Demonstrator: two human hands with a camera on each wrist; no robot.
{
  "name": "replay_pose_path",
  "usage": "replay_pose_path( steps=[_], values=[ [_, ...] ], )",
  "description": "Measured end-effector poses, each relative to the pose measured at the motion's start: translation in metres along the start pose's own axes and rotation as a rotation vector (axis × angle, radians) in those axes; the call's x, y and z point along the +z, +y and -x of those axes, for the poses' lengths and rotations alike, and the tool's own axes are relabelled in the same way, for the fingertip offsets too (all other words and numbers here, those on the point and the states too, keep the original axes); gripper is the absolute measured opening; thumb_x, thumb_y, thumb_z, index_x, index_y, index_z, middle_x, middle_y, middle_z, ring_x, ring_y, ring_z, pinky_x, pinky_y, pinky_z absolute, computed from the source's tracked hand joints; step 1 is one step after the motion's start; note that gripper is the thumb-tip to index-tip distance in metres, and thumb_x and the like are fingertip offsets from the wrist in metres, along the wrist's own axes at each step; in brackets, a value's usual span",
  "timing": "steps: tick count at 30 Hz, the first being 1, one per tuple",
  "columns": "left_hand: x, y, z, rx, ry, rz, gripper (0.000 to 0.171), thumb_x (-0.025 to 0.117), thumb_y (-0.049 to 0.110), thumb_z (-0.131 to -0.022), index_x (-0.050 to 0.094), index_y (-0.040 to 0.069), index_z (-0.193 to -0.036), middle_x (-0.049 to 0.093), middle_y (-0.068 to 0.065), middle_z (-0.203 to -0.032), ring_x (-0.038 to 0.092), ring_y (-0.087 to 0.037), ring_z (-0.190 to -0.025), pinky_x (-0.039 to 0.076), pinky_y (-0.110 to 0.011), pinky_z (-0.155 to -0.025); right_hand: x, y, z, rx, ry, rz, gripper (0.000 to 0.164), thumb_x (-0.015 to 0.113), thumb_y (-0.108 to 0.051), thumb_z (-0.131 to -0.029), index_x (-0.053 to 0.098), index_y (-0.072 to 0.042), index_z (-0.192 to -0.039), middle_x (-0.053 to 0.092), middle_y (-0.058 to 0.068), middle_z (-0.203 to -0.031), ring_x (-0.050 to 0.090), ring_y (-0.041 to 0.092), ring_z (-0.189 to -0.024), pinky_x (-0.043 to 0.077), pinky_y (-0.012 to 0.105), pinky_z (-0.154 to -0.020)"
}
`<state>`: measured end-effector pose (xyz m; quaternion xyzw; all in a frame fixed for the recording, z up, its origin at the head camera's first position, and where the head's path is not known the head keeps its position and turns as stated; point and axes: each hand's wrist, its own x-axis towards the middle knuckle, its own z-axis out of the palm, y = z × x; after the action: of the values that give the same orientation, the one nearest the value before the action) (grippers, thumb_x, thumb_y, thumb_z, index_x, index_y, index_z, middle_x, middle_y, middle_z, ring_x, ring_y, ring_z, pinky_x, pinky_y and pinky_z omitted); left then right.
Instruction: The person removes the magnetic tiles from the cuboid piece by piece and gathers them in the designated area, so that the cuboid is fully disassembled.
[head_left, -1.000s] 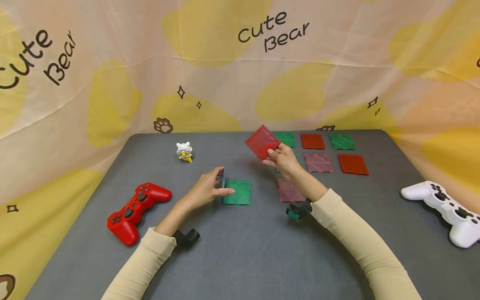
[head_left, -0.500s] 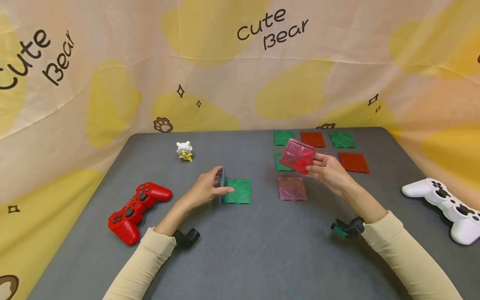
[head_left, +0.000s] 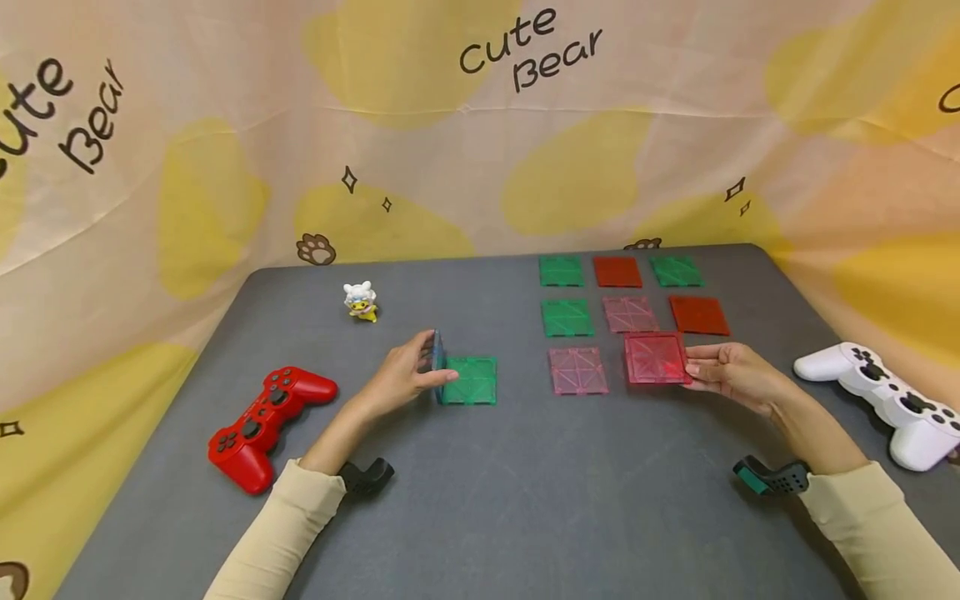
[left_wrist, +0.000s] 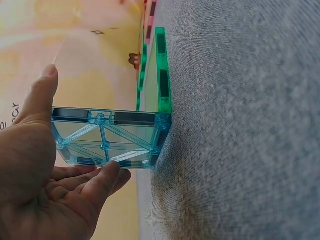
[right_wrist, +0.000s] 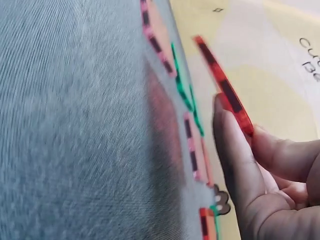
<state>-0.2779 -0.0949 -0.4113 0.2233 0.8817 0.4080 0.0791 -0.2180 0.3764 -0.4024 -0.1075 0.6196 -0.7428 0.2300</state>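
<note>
In the head view, my left hand holds a translucent blue magnetic tile upright on the table, its fingers curled at the tile's far side. The thumb sticks out to the right over a flat green tile; the blue tile stands along that tile's left edge. On the right, my right hand pinches a translucent red tile at its right edge between thumb and fingers. The right wrist view shows this red tile raised off the table, its shadow on the cloth-like surface below.
Several flat green, red and pink tiles, including a pink tile, lie in rows at the back right. A red game controller lies left, a white controller right. A small figurine stands at the back left, before a printed curtain.
My right hand has carried the red tile rightward and lower, from near the back middle to right of the front pink tile. The left hand and blue tile stay in place.
</note>
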Motion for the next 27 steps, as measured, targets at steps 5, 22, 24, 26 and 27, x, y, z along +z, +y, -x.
replay_pose_path(
  steps=[5,22,24,26,27],
  values=[
    [-0.002,0.0,-0.002,0.012,0.002,-0.001,0.08,0.068,0.029,-0.082,0.027,-0.009,-0.138,0.039,-0.028,-0.138,0.05,-0.038,-0.118,0.046,-0.044,-0.092,-0.004,-0.001,-0.004,0.136,0.07,0.231,0.066,0.049,-0.001,-0.092,0.005,0.03,-0.13,0.064,-0.007,-0.098,0.064,0.004,-0.087,0.052,0.024,-0.078],
    [-0.006,-0.002,0.0,0.01,-0.003,0.04,0.08,0.069,0.026,-0.082,0.025,-0.01,-0.139,0.038,-0.029,-0.138,0.048,-0.038,-0.12,0.044,-0.044,-0.094,0.025,-0.026,-0.027,0.282,0.291,1.059,0.041,0.062,-0.009,-0.085,0.054,0.022,-0.111,0.063,0.031,-0.101,0.067,0.027,-0.082,0.055,0.036,-0.068],
    [-0.005,-0.003,0.001,0.022,-0.003,0.043,0.079,0.068,0.025,-0.083,0.025,-0.011,-0.138,0.039,-0.03,-0.137,0.049,-0.038,-0.119,0.044,-0.044,-0.094,0.027,-0.028,-0.029,0.279,0.287,1.15,0.036,0.065,-0.01,-0.082,0.06,0.018,-0.104,0.066,0.028,-0.095,0.066,0.031,-0.08,0.054,0.037,-0.067],
    [-0.003,-0.003,0.001,0.034,-0.004,0.042,0.078,0.068,0.024,-0.083,0.026,-0.012,-0.138,0.04,-0.03,-0.136,0.05,-0.038,-0.118,0.044,-0.044,-0.093,0.029,-0.029,-0.031,0.282,0.291,1.203,0.028,0.067,-0.01,-0.08,0.066,0.014,-0.094,0.069,0.023,-0.084,0.065,0.029,-0.075,0.053,0.036,-0.064],
    [-0.003,-0.004,0.001,0.038,-0.003,0.039,0.078,0.067,0.024,-0.083,0.026,-0.013,-0.138,0.04,-0.03,-0.136,0.051,-0.038,-0.117,0.045,-0.043,-0.093,0.031,-0.029,-0.032,0.291,0.301,1.229,0.023,0.068,-0.01,-0.079,0.069,0.011,-0.089,0.069,0.019,-0.077,0.065,0.028,-0.071,0.051,0.035,-0.061]
  ],
)
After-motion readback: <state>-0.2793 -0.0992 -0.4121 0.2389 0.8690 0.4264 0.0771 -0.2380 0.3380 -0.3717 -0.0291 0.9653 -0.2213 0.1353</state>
